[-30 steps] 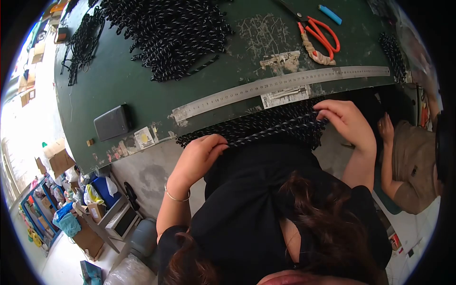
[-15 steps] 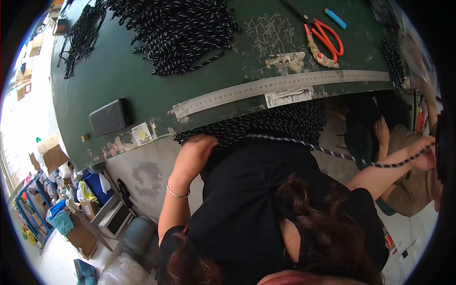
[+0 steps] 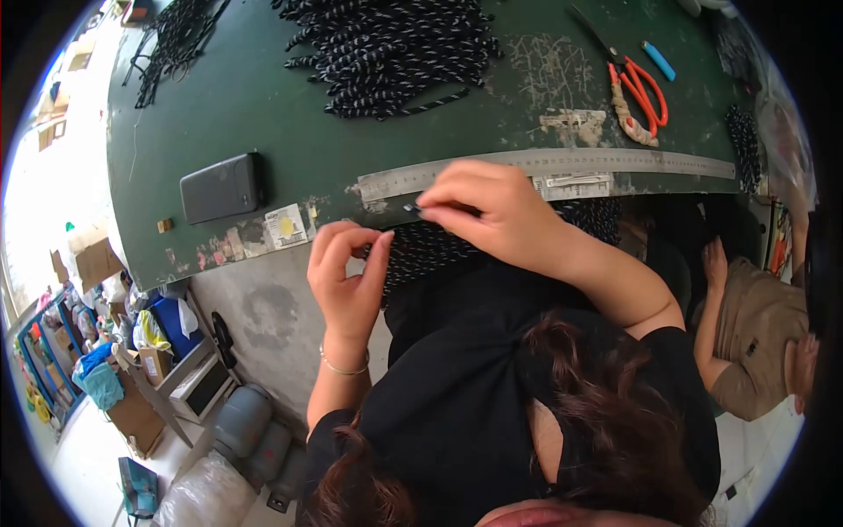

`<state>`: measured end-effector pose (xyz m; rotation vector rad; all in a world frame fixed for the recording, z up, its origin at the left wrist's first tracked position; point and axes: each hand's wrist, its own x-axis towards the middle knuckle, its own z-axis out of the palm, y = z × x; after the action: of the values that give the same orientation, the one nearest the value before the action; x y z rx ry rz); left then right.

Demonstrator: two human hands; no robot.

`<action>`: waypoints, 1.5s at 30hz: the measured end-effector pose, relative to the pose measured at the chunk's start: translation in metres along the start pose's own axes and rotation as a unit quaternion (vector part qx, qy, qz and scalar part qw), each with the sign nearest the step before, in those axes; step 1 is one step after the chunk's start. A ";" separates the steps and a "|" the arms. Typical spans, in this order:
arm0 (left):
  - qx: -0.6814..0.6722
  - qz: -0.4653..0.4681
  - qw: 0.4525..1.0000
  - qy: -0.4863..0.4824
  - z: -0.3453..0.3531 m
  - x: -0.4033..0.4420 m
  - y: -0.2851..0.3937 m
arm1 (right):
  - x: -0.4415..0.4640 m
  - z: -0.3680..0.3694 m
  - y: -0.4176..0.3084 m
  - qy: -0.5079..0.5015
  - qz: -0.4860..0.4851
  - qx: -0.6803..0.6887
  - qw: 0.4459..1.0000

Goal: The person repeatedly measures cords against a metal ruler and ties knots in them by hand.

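My right hand (image 3: 492,211) is over the table's front edge, thumb and fingers pinched together. A short black-and-white cord end (image 3: 410,209) pokes out at its fingertips. Just left of it and lower, my left hand (image 3: 344,272) has its thumb and forefinger pressed together. Whatever that pinch holds is too small to make out. Below both hands, a bundle of black cords with white flecks (image 3: 430,255) lies across my lap, partly under the table edge. Behind my right hand a steel ruler (image 3: 650,162) runs along the table edge.
A big heap of cut cords (image 3: 395,57) and a thinner tangle (image 3: 176,44) lie on the green table (image 3: 290,132). Orange-handled scissors (image 3: 645,92), a blue lighter (image 3: 659,61) and a black box-like device (image 3: 221,188) rest there too. Another person (image 3: 755,334) sits at the right.
My right hand has swung from far right, where it held a stretched cord, to the table edge by my left hand. My left hand has lifted off the bundle into a pinch.
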<state>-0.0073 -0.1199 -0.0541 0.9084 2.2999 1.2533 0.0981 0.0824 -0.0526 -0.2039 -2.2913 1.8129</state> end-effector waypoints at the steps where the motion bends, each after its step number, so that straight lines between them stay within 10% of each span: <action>1: 0.019 0.011 0.997 0.072 0.003 0.000 -0.002 | 0.009 0.013 0.006 0.018 -0.034 -0.032 0.999; 6: 0.086 0.088 0.964 0.235 0.021 0.005 -0.023 | 0.022 0.048 0.024 0.059 -0.101 -0.153 0.981; 45: 0.215 0.146 0.935 0.243 0.038 0.014 -0.037 | -0.047 -0.026 0.013 0.148 0.071 -0.195 0.967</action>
<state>-0.0081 -0.1020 -0.1059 1.2329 3.0023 1.2127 0.1504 0.0990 -0.0629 -0.6688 -2.4313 1.2593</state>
